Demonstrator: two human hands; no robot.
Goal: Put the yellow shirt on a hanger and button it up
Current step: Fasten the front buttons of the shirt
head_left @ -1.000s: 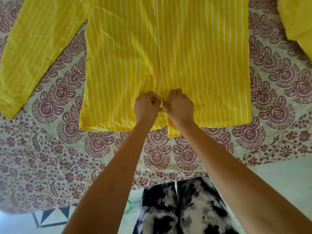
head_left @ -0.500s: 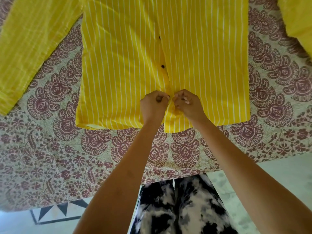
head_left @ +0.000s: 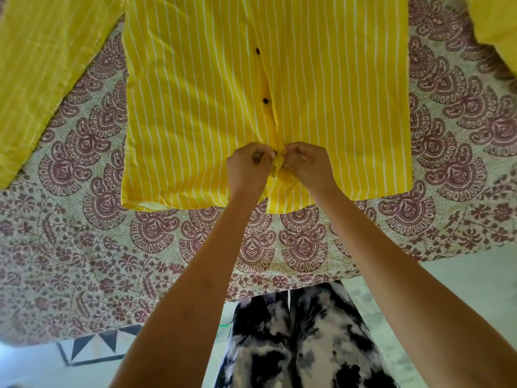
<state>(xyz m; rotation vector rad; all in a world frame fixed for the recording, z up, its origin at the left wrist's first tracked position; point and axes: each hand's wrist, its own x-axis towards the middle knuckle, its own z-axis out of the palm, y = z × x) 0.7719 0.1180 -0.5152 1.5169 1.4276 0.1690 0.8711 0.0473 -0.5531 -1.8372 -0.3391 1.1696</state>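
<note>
**Both hands pinching shirt placket near hem**

One sleeve (head_left: pixel 42 65) lay at ten o'clock across the patterned bedspread (head_left: pixel 84 247). The yellow shirt (head_left: pixel 195 107) lay flat, front up, filling twelve o'clock, with its hem toward the person. At centre, the left hand (head_left: pixel 247 169), fingers curled, pinched one placket edge. The right hand (head_left: pixel 306 166), just beside it, pinched the facing edge. Two dark buttons (head_left: pixel 265 101) showed on the placket at twelve o'clock from the hands. Black-and-white trousers (head_left: pixel 293 345) stood at six o'clock.

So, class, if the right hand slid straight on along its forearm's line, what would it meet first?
The yellow shirt that the right hand pinches; beyond, probably the lower dark button.
</note>
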